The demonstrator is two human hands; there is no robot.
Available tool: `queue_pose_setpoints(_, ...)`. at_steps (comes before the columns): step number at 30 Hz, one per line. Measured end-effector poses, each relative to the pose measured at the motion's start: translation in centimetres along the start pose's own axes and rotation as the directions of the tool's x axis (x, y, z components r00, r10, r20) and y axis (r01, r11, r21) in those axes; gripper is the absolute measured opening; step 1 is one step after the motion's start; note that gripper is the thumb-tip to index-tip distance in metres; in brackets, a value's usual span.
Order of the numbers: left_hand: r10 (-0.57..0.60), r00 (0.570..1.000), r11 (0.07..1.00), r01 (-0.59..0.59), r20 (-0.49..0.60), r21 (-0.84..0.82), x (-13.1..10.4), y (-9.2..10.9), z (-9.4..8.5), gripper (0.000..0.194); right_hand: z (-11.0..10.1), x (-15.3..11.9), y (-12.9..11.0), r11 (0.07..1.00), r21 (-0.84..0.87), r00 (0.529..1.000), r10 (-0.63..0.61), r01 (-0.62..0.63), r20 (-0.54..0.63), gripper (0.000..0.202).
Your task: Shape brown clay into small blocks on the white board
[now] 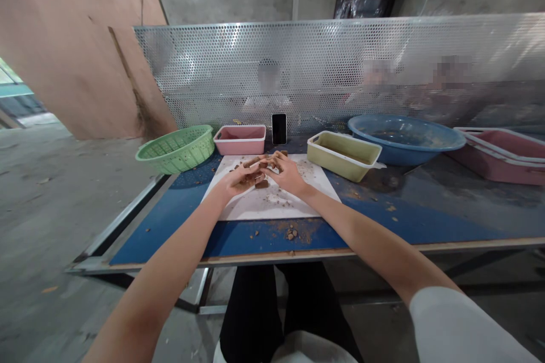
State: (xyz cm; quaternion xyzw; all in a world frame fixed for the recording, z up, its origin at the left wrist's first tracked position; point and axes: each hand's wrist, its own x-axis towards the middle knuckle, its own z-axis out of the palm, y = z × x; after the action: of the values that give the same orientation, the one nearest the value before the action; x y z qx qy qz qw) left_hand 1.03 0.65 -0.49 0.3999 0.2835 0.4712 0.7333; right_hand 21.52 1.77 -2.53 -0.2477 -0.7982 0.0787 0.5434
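Above the white board (276, 212), both my hands meet around a lump of brown clay (265, 161), partly hidden by the fingers. My left hand (243, 177) is palm up, its fingers curled under and beside the lump; brown dirt smears the palm and fingers. From the other side my right hand (287, 174) grips the same lump with bent fingers and thumb. Just below the fingers a separate brown piece (261, 184) rests on the board. Crumbs lie scattered over the board around both hands.
Behind the board stand a green basket (176, 153), a pink bin (239, 147), a phone (279, 129) and an olive bin (343, 160). A blue basin (404, 153) and more pink bins (498, 164) are rightward. Small clods (292, 233) lie near the front edge. A perforated metal panel (315, 68) rises behind.
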Motion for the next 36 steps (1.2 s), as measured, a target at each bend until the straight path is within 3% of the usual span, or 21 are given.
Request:
queue_pose_setpoints(4,0.010,1.000,1.000,-0.010,-0.011,-0.017,0.0,-0.1,0.3,0.022,-0.1,0.0,-0.2,1.000,0.010,1.000,-0.025,0.025,0.006,0.027)
queue_pose_setpoints(9,0.007,1.000,1.000,-0.007,-0.017,-0.006,0.2,-0.3,0.4,0.032,-0.2,0.1,-0.2,0.997,-0.012,0.997,-0.073,0.073,0.039,0.030)
queue_pose_setpoints(17,0.082,0.994,0.996,-0.079,-0.077,0.042,0.3,-0.4,0.6,0.038,-0.1,0.3,0.5,0.999,-0.026,0.995,-0.023,0.026,0.100,0.029)
queue_pose_setpoints(23,0.082,0.997,0.996,-0.081,-0.017,0.029,0.3,-0.5,0.5,0.032,-0.2,0.0,0.2,0.997,-0.079,0.999,-0.017,0.020,0.039,0.033)
queue_pose_setpoints(30,0.062,0.997,0.998,-0.063,-0.054,-0.015,0.2,-0.5,0.9,0.019,-0.4,0.0,-0.7,0.998,-0.064,0.999,-0.025,0.027,0.021,0.026)
queue_pose_setpoints(36,0.071,0.995,0.998,-0.070,-0.076,0.005,0.0,-0.6,0.7,0.022,-0.3,0.0,-0.7,0.998,-0.040,0.999,-0.048,0.048,-0.001,0.026)
